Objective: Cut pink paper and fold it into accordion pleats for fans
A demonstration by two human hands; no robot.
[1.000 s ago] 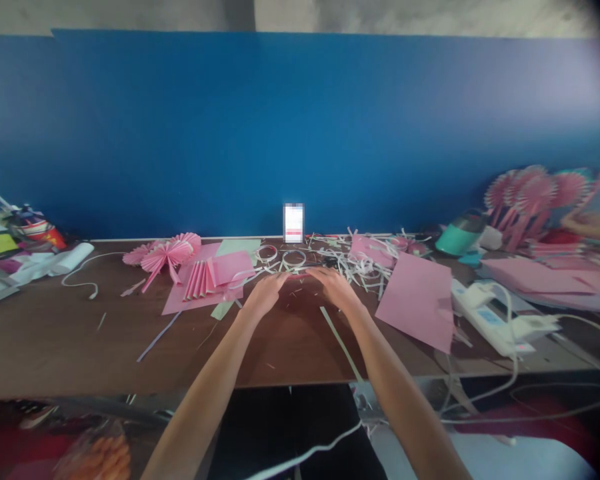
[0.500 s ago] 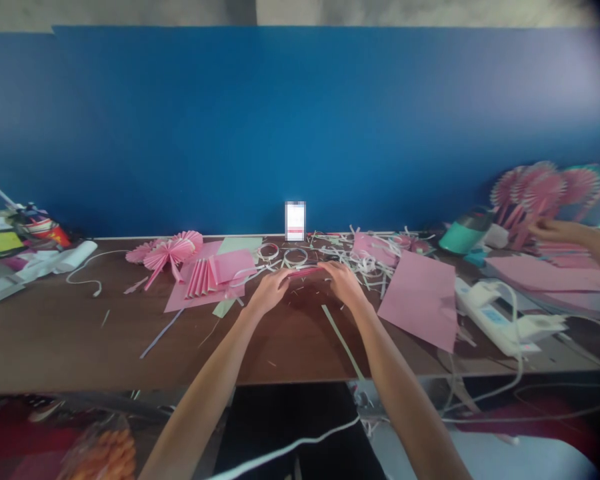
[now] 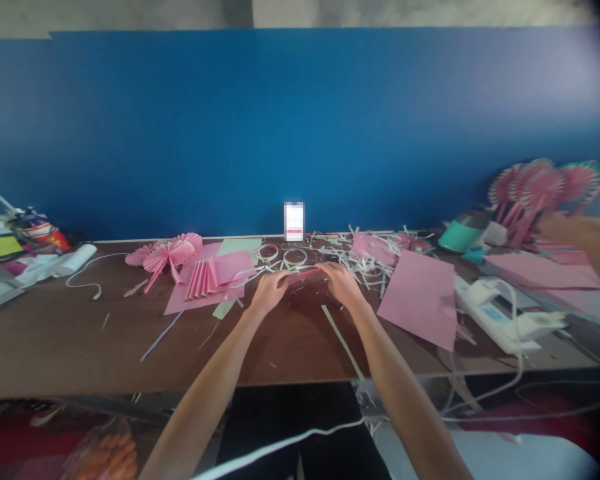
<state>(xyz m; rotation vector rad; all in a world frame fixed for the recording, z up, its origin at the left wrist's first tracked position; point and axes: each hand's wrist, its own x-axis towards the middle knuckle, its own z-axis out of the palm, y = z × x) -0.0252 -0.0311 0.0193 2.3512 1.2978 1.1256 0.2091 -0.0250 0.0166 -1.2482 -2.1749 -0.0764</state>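
Between my two hands is a narrow strip of folded pink paper (image 3: 304,274), held level just above the table. My left hand (image 3: 271,291) is closed on its left end, and my right hand (image 3: 339,280) is closed on the right end. The fingertips partly cover the paper. Two rolls of tape (image 3: 295,257) lie just beyond it. Left of my hands, a pleated pink paper piece (image 3: 201,279) rests on flat pink sheets, beside finished pink paper fans (image 3: 169,256). A flat pink sheet (image 3: 420,300) lies to the right.
A phone (image 3: 294,221) stands against the blue partition (image 3: 230,133). Paper scraps (image 3: 367,263) are heaped right of centre. A power strip (image 3: 495,323) with cables lies at the right, near a teal container (image 3: 459,233). A co-worker's blurred hand (image 3: 565,228) is by more pink fans (image 3: 543,187).
The pink paper between my hands now shows more of its flat face, as if tilted slightly. My hands have barely moved. The co-worker's hand has shifted a little to the right.
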